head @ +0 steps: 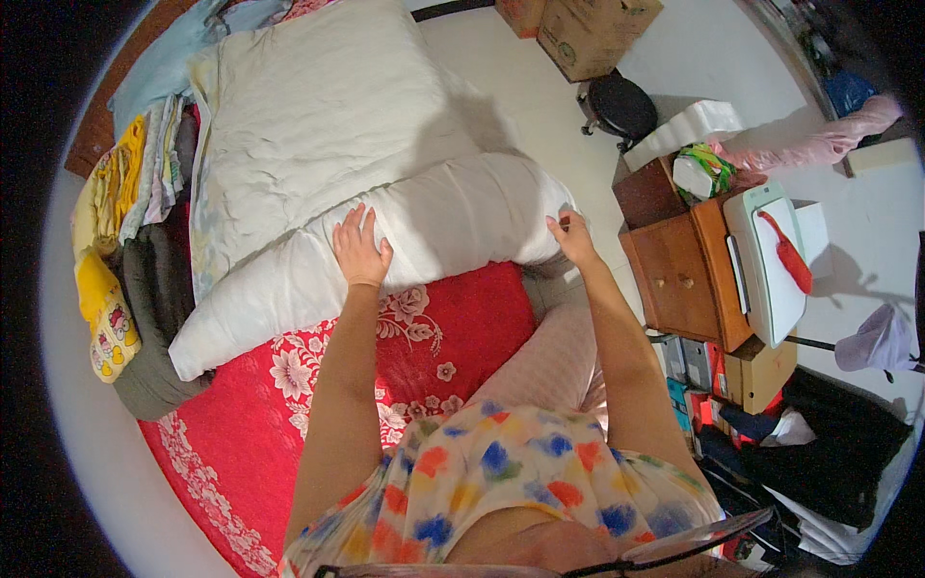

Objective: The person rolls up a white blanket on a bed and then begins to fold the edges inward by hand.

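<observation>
A thick white quilt (325,123) lies over the far part of the bed, its near side rolled into a long roll (448,217). My left hand (360,249) rests on top of the roll near its middle, palm down, fingers spread. At the roll's right end, my right hand (571,235) touches the white cloth with fingers bent; whether it pinches the cloth cannot be told. Under and in front of the roll spreads a red bed cover with pale flowers (462,325), on which one of my legs rests.
Folded yellow clothes (119,195) and a dark grey folded blanket (155,289) lie along the left side. Right of the bed stand a wooden cabinet (668,282), a printer (769,267), a black round stool (620,108) and cardboard boxes (589,36).
</observation>
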Demonstrator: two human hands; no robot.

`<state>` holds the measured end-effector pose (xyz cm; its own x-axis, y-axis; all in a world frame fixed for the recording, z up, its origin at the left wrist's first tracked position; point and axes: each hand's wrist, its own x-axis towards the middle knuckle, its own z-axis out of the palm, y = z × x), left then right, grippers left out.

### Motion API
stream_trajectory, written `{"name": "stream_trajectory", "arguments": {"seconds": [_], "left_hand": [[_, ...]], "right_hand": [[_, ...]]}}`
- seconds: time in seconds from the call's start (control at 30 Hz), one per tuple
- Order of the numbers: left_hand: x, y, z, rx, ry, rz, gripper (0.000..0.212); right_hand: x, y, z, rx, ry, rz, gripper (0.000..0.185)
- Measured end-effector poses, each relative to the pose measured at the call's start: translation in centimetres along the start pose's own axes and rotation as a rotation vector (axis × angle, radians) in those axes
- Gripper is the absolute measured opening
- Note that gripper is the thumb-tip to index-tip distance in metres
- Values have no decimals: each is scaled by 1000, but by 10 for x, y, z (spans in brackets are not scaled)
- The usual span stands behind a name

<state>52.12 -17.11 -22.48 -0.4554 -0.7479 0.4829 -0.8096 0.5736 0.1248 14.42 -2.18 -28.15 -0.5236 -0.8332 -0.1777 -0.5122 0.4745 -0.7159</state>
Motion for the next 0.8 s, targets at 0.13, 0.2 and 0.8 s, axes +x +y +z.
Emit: {"name": "stream_trajectory", "arguments": {"seconds": [0.13, 0.2, 0.8], "left_hand": [[0, 1, 2, 7, 35, 14, 50], [0, 2, 1, 12, 38, 20, 50], [3, 2, 6, 58, 17, 3, 54]], "right_hand": [[3, -3, 4, 204, -136, -33, 34], [9, -5, 7, 215, -189, -52, 34], [38, -23, -30, -678, -224, -120, 30]]}}
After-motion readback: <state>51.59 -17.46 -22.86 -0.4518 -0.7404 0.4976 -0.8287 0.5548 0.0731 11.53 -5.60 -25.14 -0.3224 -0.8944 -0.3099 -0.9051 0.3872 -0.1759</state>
